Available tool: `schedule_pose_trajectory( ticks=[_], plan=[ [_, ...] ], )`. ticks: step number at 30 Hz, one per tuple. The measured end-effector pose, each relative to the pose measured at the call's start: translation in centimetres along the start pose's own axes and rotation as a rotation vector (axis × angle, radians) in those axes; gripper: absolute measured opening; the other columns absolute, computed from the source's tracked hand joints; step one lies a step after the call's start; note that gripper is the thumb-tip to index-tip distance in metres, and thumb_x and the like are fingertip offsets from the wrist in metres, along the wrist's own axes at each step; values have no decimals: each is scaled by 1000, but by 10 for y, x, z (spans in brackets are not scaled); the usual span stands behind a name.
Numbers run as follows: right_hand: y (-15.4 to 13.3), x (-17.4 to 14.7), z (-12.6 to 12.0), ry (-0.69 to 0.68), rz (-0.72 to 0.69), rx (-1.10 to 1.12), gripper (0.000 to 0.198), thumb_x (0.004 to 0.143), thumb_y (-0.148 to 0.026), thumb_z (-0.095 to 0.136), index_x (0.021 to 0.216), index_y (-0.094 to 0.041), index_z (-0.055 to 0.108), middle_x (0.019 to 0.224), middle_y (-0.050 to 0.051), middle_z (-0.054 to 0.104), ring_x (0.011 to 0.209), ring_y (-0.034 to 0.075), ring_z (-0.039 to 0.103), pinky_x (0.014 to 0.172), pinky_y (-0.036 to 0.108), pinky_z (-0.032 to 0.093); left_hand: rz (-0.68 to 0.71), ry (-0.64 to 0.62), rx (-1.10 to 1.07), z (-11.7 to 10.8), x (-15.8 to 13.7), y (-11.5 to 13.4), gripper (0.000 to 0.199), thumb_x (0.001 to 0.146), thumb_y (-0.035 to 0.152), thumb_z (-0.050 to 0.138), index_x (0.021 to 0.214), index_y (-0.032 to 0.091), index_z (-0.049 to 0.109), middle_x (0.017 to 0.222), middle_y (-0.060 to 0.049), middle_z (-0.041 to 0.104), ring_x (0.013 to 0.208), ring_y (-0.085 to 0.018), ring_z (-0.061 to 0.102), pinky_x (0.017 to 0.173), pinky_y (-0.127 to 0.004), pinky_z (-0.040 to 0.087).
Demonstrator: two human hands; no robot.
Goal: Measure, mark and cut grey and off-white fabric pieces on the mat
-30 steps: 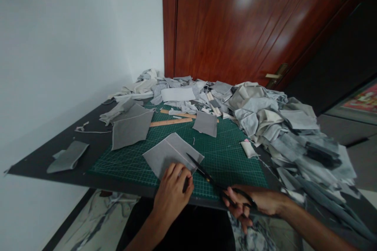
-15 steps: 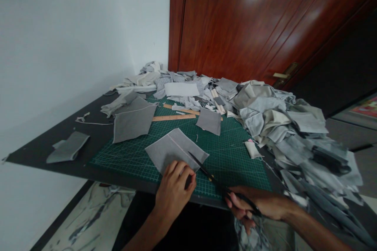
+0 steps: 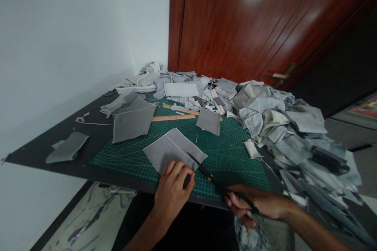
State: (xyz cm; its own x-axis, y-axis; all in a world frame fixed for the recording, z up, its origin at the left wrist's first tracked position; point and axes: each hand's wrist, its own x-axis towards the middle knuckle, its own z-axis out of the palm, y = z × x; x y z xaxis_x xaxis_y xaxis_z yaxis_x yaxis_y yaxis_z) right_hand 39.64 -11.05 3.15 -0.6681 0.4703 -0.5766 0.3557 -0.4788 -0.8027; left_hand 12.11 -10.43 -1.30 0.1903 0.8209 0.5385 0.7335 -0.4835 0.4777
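A squarish grey fabric piece [image 3: 165, 148] with a pale line across it lies near the front of the green cutting mat [image 3: 232, 145]. My left hand [image 3: 176, 180] is closed on its near edge, fingertips on the cloth and thumb curled in toward the index finger. Black scissors [image 3: 211, 177] are gripped in my right hand [image 3: 246, 204] by the handles. Their blades point up and left over the right part of the fabric, the tip reaching the pale line. How far the lower blade goes under the cloth cannot be seen.
Grey scraps [image 3: 277, 137] are heaped along the right side and back. Wooden rulers [image 3: 173, 117] lie across the mat's far part. A large grey piece [image 3: 134, 123], a small square [image 3: 208, 121] and a folded piece [image 3: 67, 147] lie around. A wooden door [image 3: 235, 27] stands behind.
The fabric, my left hand and the scissor tips sit very slightly farther left. Both hands keep the same hold.
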Motion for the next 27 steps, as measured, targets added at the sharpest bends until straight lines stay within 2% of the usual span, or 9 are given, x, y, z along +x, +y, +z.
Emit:
schedule_pose_trajectory(
  ticks=[5, 7, 9, 11, 17, 23, 27],
  plan=[
    [-1, -1, 1, 26, -3, -2, 66, 79, -82, 66, 84, -20, 43, 64, -10, 41, 44, 3, 41, 46, 17, 41, 17, -6, -43, 1, 3, -2, 16, 93, 9, 59, 85, 22, 58, 90, -3, 64, 91, -23, 62, 85, -41, 55],
    [-2, -1, 1, 30, -5, 4, 66, 79, -81, 67, 83, -21, 42, 62, -11, 40, 43, 2, 42, 46, 17, 41, 29, -3, -91, 2, 5, -4, 17, 93, 6, 57, 88, 22, 57, 94, -2, 65, 95, -22, 64, 96, -44, 55],
    [-2, -1, 1, 25, -11, 18, 66, 79, -81, 68, 82, -20, 42, 62, -11, 41, 43, 2, 42, 45, 16, 41, 50, -5, -124, 3, 7, -6, 18, 93, 4, 55, 92, 23, 56, 98, -2, 66, 99, -21, 66, 111, -49, 50],
    [-2, -1, 1, 24, -13, 33, 65, 79, -80, 68, 82, -20, 43, 62, -11, 41, 43, 2, 43, 45, 16, 41, 64, -22, -133, 3, 7, -7, 19, 94, 4, 55, 94, 23, 56, 98, -1, 66, 101, -20, 67, 118, -53, 44],
    [1, -3, -3, 60, 41, 43, 65, 77, -77, 73, 85, -21, 43, 62, -12, 42, 43, 2, 41, 46, 17, 44, 60, -49, -122, 2, 4, -8, 17, 96, 6, 55, 94, 22, 56, 93, 0, 65, 94, -19, 67, 118, -53, 45],
    [3, -3, -6, 34, 37, 26, 64, 79, -76, 71, 84, -21, 41, 62, -12, 43, 42, 1, 43, 42, 14, 34, 56, -40, -106, 2, 4, -7, 16, 96, 7, 55, 91, 22, 56, 88, 0, 64, 91, -19, 68, 117, -53, 47],
    [2, -3, -4, 38, 40, 17, 64, 78, -76, 72, 83, -21, 40, 61, -12, 42, 42, 1, 44, 41, 13, 33, 68, -29, -102, 1, 4, -7, 15, 96, 8, 55, 91, 22, 56, 88, 0, 64, 91, -19, 68, 116, -53, 48]
  ],
)
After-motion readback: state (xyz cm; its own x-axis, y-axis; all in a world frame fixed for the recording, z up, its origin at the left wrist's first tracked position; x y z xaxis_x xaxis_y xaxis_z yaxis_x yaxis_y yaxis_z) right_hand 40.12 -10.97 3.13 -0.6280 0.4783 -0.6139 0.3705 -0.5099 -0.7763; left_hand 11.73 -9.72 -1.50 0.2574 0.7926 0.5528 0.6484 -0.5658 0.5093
